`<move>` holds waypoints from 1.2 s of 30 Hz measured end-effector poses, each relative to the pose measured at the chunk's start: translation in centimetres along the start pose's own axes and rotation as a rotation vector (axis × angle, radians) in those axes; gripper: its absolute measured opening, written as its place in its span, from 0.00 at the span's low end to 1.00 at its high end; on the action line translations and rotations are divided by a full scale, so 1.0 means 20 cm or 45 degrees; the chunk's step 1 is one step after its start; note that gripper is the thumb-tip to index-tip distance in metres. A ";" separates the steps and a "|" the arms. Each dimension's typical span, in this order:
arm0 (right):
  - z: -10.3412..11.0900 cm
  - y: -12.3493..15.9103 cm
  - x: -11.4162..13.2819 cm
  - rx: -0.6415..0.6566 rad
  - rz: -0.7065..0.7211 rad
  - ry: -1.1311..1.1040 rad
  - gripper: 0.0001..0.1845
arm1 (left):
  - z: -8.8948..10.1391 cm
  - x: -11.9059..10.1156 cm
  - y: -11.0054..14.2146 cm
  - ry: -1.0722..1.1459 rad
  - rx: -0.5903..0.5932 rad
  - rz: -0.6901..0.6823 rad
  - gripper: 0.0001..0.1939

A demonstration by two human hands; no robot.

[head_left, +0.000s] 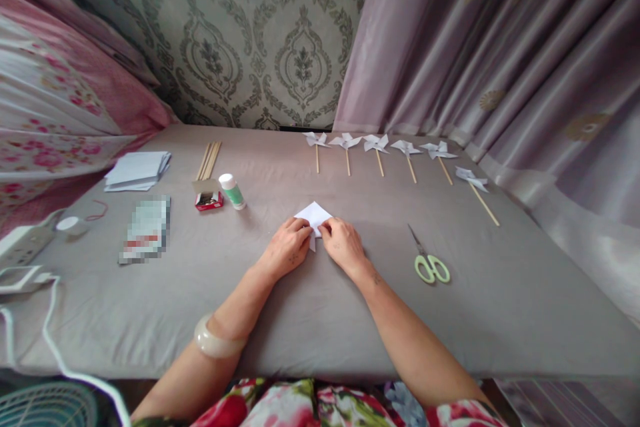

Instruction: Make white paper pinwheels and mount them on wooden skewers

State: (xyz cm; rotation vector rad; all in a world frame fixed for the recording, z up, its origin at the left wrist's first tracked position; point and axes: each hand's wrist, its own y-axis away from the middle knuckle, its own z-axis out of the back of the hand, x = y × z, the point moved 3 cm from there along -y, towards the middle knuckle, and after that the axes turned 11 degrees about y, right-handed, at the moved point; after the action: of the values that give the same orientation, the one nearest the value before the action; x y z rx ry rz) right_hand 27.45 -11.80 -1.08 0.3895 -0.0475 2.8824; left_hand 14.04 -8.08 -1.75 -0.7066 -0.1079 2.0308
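Observation:
A piece of white paper lies on the table in front of me, one corner pointing away and a small flap showing below. My left hand grips its left side with the fingers closed. On the right side my right hand pinches the paper between thumb and fingers. The fingers hide part of the paper, so its folds are hard to make out. Scissors with pale green handles lie to the right of my right hand. To the left stand a glue stick and a small open red box of small metal pieces.
Several paper pinwheels on sticks line the back and right of the table. Wooden sticks and a stack of white paper lie back left. A blurred packet, a power strip and a white cable are at left.

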 end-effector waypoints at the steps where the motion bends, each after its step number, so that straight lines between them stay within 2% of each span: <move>1: 0.00 0.00 0.00 0.002 -0.003 0.002 0.12 | 0.00 0.00 0.00 0.001 0.003 0.005 0.10; 22: -0.01 -0.03 0.00 0.034 -0.021 0.001 0.13 | -0.01 -0.01 0.00 0.000 0.007 -0.009 0.16; 36: 0.00 -0.03 0.01 0.048 -0.023 0.025 0.13 | -0.01 -0.02 0.00 -0.074 0.044 -0.009 0.16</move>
State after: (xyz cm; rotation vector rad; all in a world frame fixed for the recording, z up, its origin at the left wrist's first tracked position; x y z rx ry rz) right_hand 27.40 -11.23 -1.13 0.3668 0.0137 2.8727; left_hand 14.36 -8.42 -1.69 -0.6249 -0.1088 2.0423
